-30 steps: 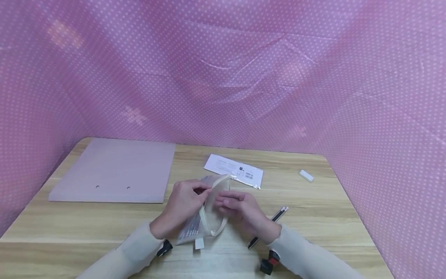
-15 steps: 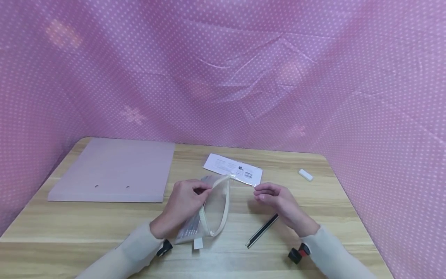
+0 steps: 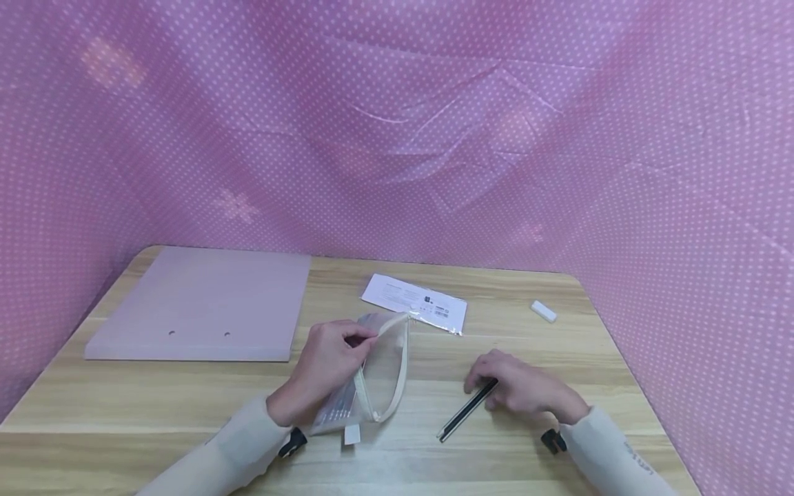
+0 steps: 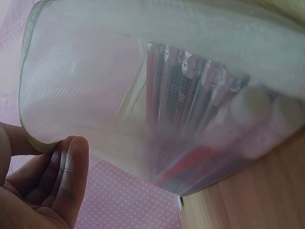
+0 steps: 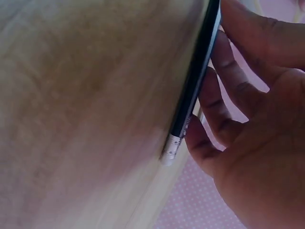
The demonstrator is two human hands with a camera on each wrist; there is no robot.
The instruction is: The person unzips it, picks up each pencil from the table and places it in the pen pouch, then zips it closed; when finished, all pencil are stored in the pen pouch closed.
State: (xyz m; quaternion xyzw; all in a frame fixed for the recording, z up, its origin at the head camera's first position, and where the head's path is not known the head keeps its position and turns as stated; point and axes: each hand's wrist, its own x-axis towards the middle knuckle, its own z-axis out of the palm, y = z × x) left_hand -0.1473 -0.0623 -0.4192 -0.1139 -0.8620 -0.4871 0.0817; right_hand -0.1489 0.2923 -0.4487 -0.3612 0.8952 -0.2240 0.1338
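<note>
In the head view my left hand (image 3: 338, 358) pinches the rim of a translucent mesh zip pouch (image 3: 347, 406), whose mouth gapes toward the right. Through the mesh, in the left wrist view, several pens (image 4: 181, 90) show side by side, along with pale rounded items (image 4: 252, 107). Two black pencils (image 3: 465, 415) lie slanted on the table, right of the pouch. My right hand (image 3: 521, 386) is down over their far end, fingers on one side and thumb on the other. A white-tipped pencil (image 5: 190, 90) runs along its fingertips in the right wrist view.
A pale flat folder (image 3: 205, 303) with two holes lies at the left on the wooden table (image 3: 186, 420). Behind the pouch is a white printed packet (image 3: 415, 303). A small white eraser (image 3: 544, 311) sits toward the back right. Pink dotted cloth (image 3: 397, 138) hangs around the table.
My right hand has come out of the pouch's mouth, moved right and lowered onto the pencils, its fingers closing about them. The left hand keeps its hold on the pouch rim.
</note>
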